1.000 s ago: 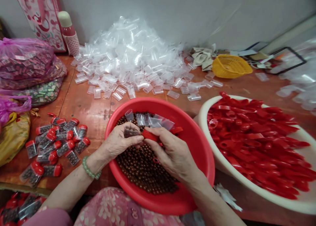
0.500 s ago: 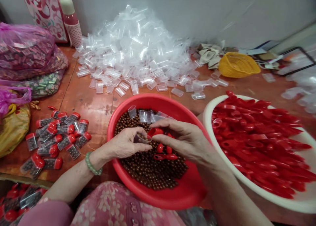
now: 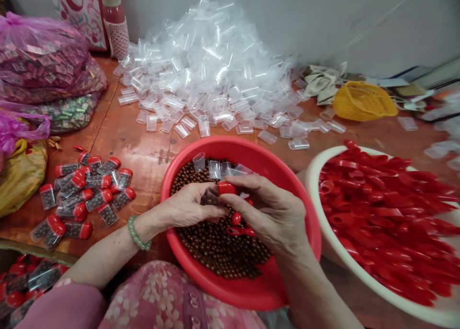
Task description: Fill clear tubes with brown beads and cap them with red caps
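Over the red basin (image 3: 223, 298), my left hand (image 3: 189, 204) grips a small clear plastic container (image 3: 210, 197) with dark beads inside. My right hand (image 3: 268, 207) pinches a red plastic cap (image 3: 226, 188) against the container's open end. Whether the cap is fully seated I cannot tell. Brown round beads (image 3: 223, 252) fill much of the basin. Several empty clear containers (image 3: 215, 170) lie on the beads beyond my hands. Below my right fingers are loose red plastic pieces (image 3: 237, 231), partly hidden by that hand.
Filled, red-capped containers (image 3: 86, 190) lie at the left. A white basin (image 3: 314, 175) of red caps (image 3: 388, 214) stands at the right. Behind is a heap of clear containers (image 3: 215, 75), with a yellow basket (image 3: 362, 101) beside it. Plastic bags (image 3: 43, 65) and a bottle (image 3: 115, 25) stand far left.
The red cap, earlier just apart from the tilted container's mouth, is now against it. Both hands have come closer together. The whole view has shifted slightly.
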The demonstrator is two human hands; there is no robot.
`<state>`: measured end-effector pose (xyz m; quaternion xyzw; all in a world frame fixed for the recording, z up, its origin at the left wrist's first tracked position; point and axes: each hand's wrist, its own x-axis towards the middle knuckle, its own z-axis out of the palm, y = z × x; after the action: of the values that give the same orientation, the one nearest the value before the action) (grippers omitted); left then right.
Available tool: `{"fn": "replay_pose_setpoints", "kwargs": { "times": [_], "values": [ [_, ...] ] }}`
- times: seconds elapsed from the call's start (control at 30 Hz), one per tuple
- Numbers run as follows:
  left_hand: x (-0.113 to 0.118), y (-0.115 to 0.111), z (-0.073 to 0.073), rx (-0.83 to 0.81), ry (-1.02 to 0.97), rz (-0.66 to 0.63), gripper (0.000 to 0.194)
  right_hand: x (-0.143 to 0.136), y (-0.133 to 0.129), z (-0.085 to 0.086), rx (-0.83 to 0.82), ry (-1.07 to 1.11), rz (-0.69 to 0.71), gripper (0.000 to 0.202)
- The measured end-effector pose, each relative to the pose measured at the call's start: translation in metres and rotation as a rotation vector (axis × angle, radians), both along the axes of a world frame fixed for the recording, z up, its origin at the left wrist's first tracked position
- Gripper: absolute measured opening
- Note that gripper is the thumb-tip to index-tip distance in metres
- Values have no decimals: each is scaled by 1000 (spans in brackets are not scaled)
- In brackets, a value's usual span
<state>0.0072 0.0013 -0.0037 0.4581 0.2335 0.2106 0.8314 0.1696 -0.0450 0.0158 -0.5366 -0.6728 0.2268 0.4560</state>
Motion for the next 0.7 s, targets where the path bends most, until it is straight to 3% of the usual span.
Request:
{"fn": "replay_pose_setpoints", "kwargs": {
  "times": [0.2, 0.53, 0.7],
  "values": [
    [-1, -1, -6, 53, -17, -16, 17, -5, 2, 7, 86, -159, 108, 31],
    [-2, 3, -6, 60, 18, -67, 19, 0, 3, 10, 13, -185, 150, 32],
    [-3, 3, -6, -19, -9, -49, 28, 0, 0, 9, 34, -384, 168, 47]
  ]
}}
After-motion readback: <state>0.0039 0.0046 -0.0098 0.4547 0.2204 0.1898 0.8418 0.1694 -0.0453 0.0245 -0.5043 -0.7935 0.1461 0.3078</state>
